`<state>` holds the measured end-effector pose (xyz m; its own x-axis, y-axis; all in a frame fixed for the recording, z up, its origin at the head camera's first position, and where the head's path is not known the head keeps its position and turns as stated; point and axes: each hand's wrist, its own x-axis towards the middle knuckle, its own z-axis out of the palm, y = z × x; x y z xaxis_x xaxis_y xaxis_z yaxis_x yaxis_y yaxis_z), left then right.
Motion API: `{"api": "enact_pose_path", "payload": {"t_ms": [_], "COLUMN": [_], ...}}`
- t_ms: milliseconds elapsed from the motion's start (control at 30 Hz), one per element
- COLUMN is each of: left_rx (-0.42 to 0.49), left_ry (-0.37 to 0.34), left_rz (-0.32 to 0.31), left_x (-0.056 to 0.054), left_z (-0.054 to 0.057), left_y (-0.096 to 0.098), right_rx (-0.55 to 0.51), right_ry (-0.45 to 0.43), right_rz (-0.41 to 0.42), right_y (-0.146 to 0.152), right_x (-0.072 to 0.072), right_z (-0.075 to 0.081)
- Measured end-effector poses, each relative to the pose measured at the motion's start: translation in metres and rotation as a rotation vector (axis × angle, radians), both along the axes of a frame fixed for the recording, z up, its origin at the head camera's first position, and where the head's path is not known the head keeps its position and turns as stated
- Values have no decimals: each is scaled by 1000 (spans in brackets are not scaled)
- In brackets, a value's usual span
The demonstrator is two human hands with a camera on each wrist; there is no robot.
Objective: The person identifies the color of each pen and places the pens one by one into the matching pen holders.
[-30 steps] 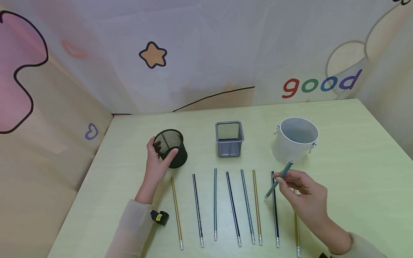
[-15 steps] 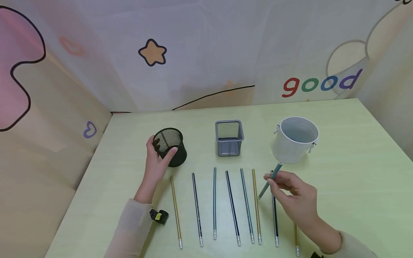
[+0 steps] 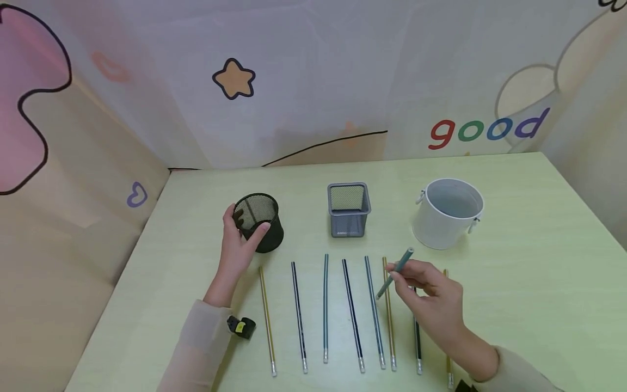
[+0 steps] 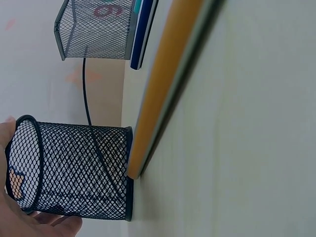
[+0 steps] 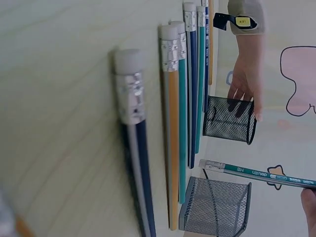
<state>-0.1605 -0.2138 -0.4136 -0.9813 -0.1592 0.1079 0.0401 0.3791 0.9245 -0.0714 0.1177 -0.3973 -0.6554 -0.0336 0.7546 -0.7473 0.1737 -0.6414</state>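
Observation:
My left hand [image 3: 236,256] grips the rim and side of a black round mesh pencil cup [image 3: 272,235], which stands upright on the table at the left. Fingers reach behind it and the thumb lies on its near side. In the left wrist view the mesh cup [image 4: 84,170] has its base at the tabletop. My right hand [image 3: 433,296] pinches a green pencil [image 3: 385,287] between thumb and fingers, above the table. The pencil is slanted; its eraser end points down and left. In the right wrist view the green pencil [image 5: 261,174] shows its white eraser and printed lettering.
Several pencils lie roughly parallel in front, among them a yellow pencil [image 3: 267,321], a dark blue pencil [image 3: 300,321] and a teal pencil [image 3: 326,310]. Behind them stand a grey square mesh holder [image 3: 348,224] and a white bucket [image 3: 438,226] with side handles. A printed backdrop [image 3: 313,81] encloses the table.
My right hand has moved left with the green pencil, from near the white bucket to over the right-hand pencils. My left hand stays on the black cup.

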Motion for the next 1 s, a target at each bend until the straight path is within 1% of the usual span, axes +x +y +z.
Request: {"api": "enact_pose_path", "payload": {"t_ms": [233,467,667,800,933,1000], "left_rx": [6,-6,-8,-6,-11,-17], "left_ry": [11,17,13,14,18,15], "left_rz": [-3,-2,-7,-6,-4,-5], "left_x": [0,-1,-1,-1,-1,0], "left_z": [-2,-2,-1,-1,-1,-1], "left_y": [-1,0,0,0,0,-1], "right_rx": [-22,-10,-36,-64,-116,-132], "right_ry": [22,5,-15,0,22,30], "right_rz": [25,3,6,35,85,94], "right_y": [-11,-20,-26,-30,-35,-37], "right_x": [-4,-4,-6,-8,-11,-11], "right_z": [4,10,10,9,9,10]}}
